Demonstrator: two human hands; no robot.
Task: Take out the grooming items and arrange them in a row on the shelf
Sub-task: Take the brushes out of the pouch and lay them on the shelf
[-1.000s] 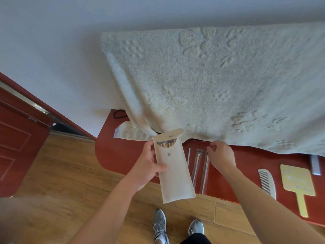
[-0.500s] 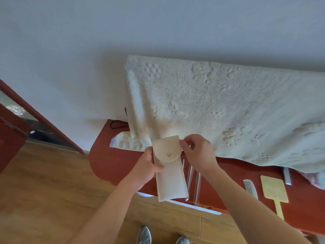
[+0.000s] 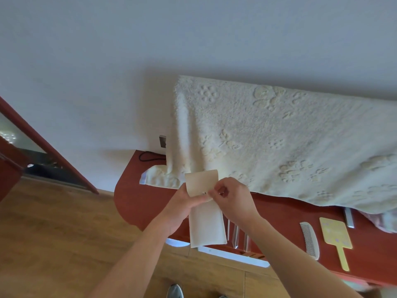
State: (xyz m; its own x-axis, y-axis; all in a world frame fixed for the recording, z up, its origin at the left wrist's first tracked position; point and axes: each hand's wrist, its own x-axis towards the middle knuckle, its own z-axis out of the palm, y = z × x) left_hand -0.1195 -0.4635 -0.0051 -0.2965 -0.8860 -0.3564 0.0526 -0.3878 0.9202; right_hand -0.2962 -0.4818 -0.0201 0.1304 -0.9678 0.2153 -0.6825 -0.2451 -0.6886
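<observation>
I hold the cream pouch (image 3: 205, 224) upright over the front edge of the red-brown shelf (image 3: 137, 203), and both hands are busy on it. The grip of my left hand (image 3: 182, 206) is closed around the left side of the pouch. My right hand (image 3: 234, 201) makes a narrow pinch at the small metal snap (image 3: 204, 192), where the flap (image 3: 202, 181) meets the body. On the shelf, several clear-handled brushes (image 3: 236, 235) already lie side by side just under my right wrist. Further right, a white comb (image 3: 309, 239), a yellow hand mirror (image 3: 335, 233) and a slim metal piece (image 3: 348, 217) lie in the same line, the last one half under the hanging towel (image 3: 279, 143). So I judge most of the row is made. I cannot see inside the pouch, so whether more items wait there I cannot tell. What is left, I think, is to settle the pouch and perhaps straighten the line.
</observation>
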